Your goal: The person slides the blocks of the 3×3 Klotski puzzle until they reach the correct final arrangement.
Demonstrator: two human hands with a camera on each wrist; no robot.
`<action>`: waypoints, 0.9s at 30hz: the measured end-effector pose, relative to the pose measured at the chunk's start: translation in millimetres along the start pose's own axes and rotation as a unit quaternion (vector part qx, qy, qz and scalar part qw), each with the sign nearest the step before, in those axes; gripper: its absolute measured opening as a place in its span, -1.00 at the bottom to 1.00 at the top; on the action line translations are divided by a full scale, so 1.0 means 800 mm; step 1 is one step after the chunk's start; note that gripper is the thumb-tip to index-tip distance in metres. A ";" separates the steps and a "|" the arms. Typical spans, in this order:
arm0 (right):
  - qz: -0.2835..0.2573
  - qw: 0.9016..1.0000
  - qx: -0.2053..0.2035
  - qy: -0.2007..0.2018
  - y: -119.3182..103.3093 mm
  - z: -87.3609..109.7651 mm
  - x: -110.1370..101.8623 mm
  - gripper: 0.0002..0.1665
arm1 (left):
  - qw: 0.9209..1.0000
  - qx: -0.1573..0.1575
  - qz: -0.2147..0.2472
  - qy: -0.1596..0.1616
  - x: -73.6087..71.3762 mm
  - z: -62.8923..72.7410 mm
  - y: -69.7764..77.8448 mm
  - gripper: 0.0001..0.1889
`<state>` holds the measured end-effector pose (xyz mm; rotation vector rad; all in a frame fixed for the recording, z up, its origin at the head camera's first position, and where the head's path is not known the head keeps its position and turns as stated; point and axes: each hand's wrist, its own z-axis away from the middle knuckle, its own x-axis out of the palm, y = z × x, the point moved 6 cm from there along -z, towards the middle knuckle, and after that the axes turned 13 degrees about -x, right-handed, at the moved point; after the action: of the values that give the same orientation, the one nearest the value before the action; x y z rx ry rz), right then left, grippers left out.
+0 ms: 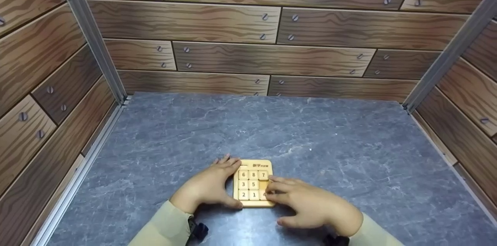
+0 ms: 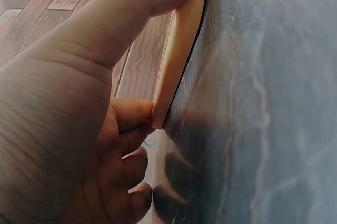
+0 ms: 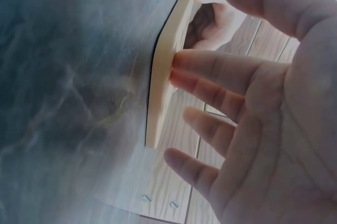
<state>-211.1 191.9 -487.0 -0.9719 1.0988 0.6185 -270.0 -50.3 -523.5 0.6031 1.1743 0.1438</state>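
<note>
Eight number tiles [image 1: 253,184]: 6-8-7 on top, then 3-5 with a blank slot [image 1: 263,184] beside them, then 2-1-4; that slot presumably gives a tile room to shift.
Yellow board [image 1: 254,203]: flat on the marbled counter [image 1: 194,133], between my hands and turned so the numerals read upright to me; my fingers partly cover the 4.
Left hand [image 1: 211,184]: thumb at the board's near left corner, forefinger at the far left one, spread wide and gripping it along that side; I judge this steadies the board against skidding while the tiles lie uncovered.
Right hand [image 1: 310,201]: fingers loosely extended, parted, with nothing pinched; two fingertips touch the board's right side around the 4 and the slot, my thumb well off it, as a light push seems to need no grip.
Walls [image 1: 233,23]: wood-patterned panels on three sides.
</note>
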 end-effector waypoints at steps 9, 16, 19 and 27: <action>-0.017 0.999 0.031 0.025 0.025 -0.018 -0.019 -0.11 | 1.000 -0.005 0.003 0.002 -0.003 0.001 -0.002 0.45; 0.000 0.998 0.058 0.005 0.035 -0.029 -0.013 0.01 | 1.000 -0.003 -0.003 0.000 0.000 0.000 -0.001 0.45; 0.001 0.999 0.053 0.005 0.031 -0.026 -0.011 0.03 | 1.000 0.001 -0.005 0.001 0.000 0.000 0.000 0.44; -0.008 0.999 0.031 0.003 0.019 -0.018 -0.003 0.01 | 1.000 0.002 -0.002 -0.003 0.001 0.001 0.001 0.44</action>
<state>-230.9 186.2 -491.4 -0.9293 1.1079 0.5665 -269.0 -49.3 -523.5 0.6040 1.1701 0.1352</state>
